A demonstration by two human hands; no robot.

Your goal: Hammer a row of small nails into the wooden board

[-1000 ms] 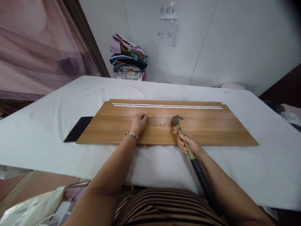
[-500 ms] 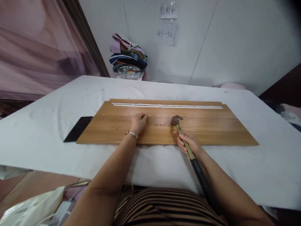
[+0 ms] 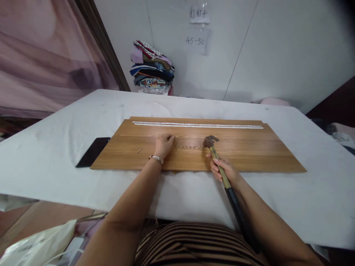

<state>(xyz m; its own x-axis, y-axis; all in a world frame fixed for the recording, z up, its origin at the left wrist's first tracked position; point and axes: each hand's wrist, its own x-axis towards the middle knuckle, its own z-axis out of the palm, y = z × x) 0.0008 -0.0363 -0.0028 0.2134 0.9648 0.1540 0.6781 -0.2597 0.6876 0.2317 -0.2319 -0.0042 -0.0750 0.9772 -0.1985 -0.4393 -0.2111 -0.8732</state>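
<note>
A wooden board lies flat before me, with a short row of several nails along its middle. My left hand rests on the board at the row's left end, thumb and fingers pinched; whatever is between them is too small to make out. My right hand grips a claw hammer by its wooden handle, below the head. The rusty hammer head is over the board by the right end of the row. Two loose nails lie on the board left of my left hand.
Two white measuring strips run along the board's far side. A flat black object lies against its left edge on the white-covered table. Folded cloths are stacked by the wall, beneath paper notes. A pale bag is at lower left.
The hammer head has shifted very slightly to the right. My left hand keeps its pinch at the same spot on the board, and the view has moved a little.
</note>
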